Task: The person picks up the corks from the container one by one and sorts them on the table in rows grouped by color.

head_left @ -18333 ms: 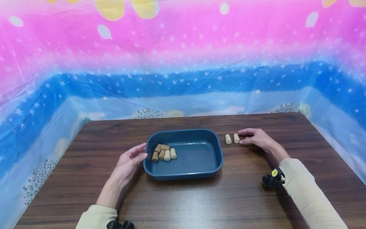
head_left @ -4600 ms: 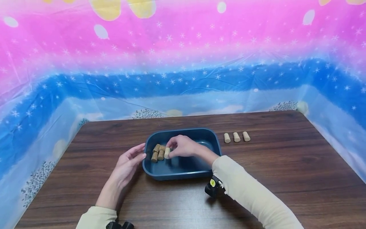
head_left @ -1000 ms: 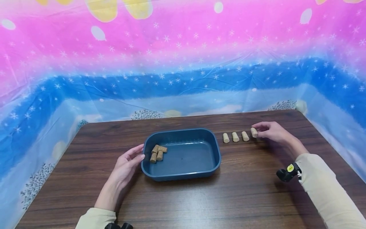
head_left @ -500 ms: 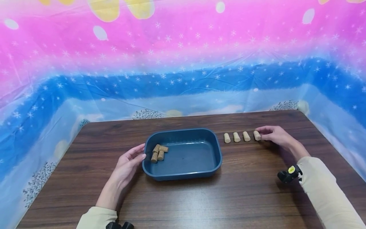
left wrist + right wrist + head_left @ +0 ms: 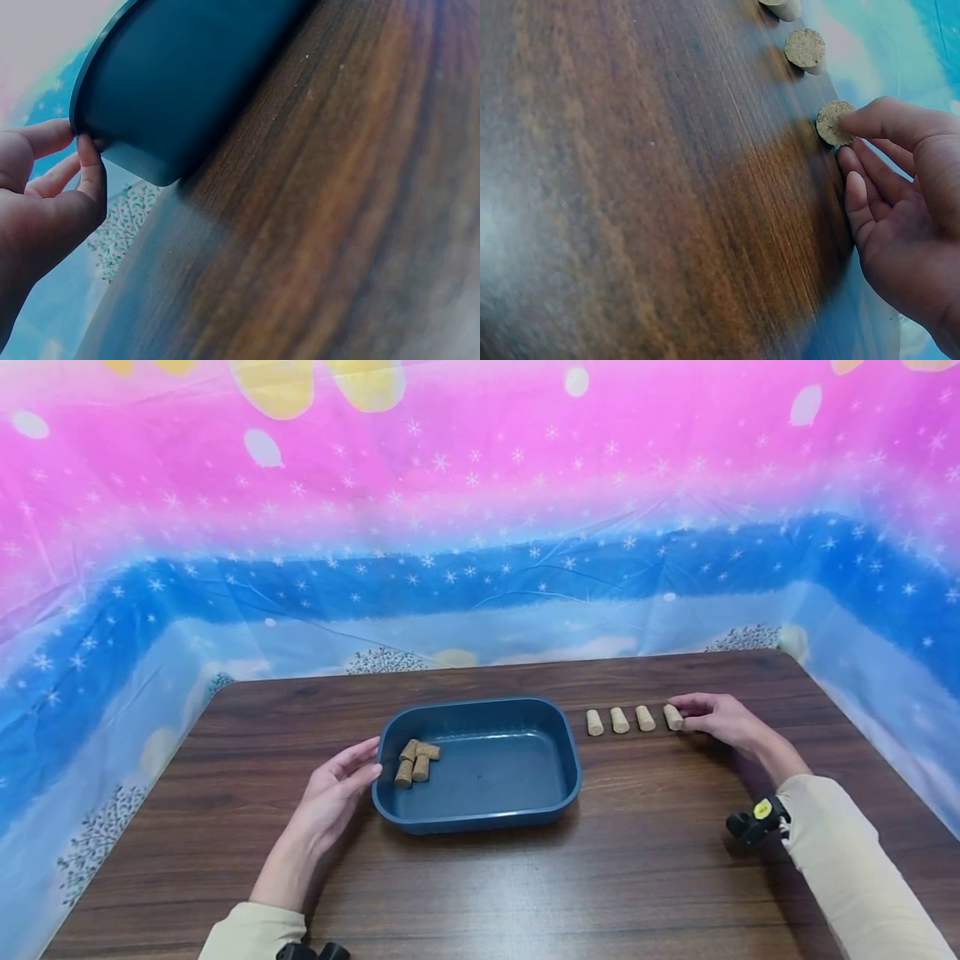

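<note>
My right hand (image 5: 723,718) pinches a pale cork (image 5: 672,717) at the right end of a row on the table; in the right wrist view the thumb lies against the cork's round end (image 5: 834,123). Left of it stand other pale corks, among them a cork (image 5: 645,718) close by and a cork (image 5: 594,722) nearest the tray. Several darker brown corks (image 5: 421,767) lie bunched at the left inside the blue plastic tray (image 5: 517,817). My left hand (image 5: 333,789) holds the tray's left side, thumb and fingertips at its rim in the left wrist view.
The dark wood-grain table (image 5: 480,893) carries the tray and corks. Behind it and at both sides hangs a pink and blue snowflake cloth (image 5: 480,527). A black wrist camera (image 5: 753,822) sits below the right sleeve.
Pale corks have left the tray, and the row on the table has grown rightward. Over the last second my right hand has lowered a cork to the row's end. The left hand stays put.
</note>
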`<state>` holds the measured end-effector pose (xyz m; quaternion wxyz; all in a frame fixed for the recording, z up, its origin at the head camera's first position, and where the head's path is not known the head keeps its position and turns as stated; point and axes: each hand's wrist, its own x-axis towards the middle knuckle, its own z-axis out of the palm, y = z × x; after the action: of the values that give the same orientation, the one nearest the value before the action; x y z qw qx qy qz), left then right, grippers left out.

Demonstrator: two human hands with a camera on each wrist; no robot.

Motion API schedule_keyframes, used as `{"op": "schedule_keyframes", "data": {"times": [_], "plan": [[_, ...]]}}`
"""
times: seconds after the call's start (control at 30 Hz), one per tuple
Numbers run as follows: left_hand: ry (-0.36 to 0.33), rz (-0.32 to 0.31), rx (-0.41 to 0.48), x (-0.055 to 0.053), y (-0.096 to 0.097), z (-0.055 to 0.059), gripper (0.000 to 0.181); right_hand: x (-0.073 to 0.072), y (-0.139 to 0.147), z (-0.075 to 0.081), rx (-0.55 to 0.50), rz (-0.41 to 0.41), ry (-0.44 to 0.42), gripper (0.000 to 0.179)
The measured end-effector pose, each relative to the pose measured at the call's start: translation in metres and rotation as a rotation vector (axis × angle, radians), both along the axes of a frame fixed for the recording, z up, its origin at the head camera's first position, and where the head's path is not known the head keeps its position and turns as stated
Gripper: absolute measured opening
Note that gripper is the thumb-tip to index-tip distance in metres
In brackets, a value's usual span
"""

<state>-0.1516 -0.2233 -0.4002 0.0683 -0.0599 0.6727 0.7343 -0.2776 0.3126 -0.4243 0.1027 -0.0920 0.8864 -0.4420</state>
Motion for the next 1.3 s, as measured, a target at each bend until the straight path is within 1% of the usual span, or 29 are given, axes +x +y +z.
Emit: {"op": "schedule_keyframes", "data": {"times": [0.3, 0.6, 0.83, 0.97, 1.07, 1.3], "plan": [[-0.007, 0.000, -0.001, -0.001, 0.000, 0.000, 0.054, 0.001, 0.000, 0.000, -0.009, 0.020, -0.002, 0.057], [-0.001, 0.003, 0.004, -0.001, 0.000, -0.001, 0.054, 0.002, -0.002, 0.003, 0.009, 0.012, -0.010, 0.061], [-0.005, 0.008, 0.009, -0.002, -0.001, -0.002, 0.054, 0.002, -0.009, 0.003, 0.040, 0.011, 0.004, 0.066], [-0.003, 0.008, 0.010, -0.001, -0.001, -0.002, 0.054, 0.001, -0.013, 0.003, 0.053, 0.001, 0.016, 0.064], [-0.007, 0.006, 0.010, -0.001, -0.001, -0.002, 0.054, 0.001, -0.010, 0.001, 0.054, -0.010, 0.015, 0.061], [-0.009, -0.001, 0.001, -0.001, -0.001, -0.002, 0.054, 0.003, -0.002, 0.000, 0.036, -0.012, -0.009, 0.061]]}}
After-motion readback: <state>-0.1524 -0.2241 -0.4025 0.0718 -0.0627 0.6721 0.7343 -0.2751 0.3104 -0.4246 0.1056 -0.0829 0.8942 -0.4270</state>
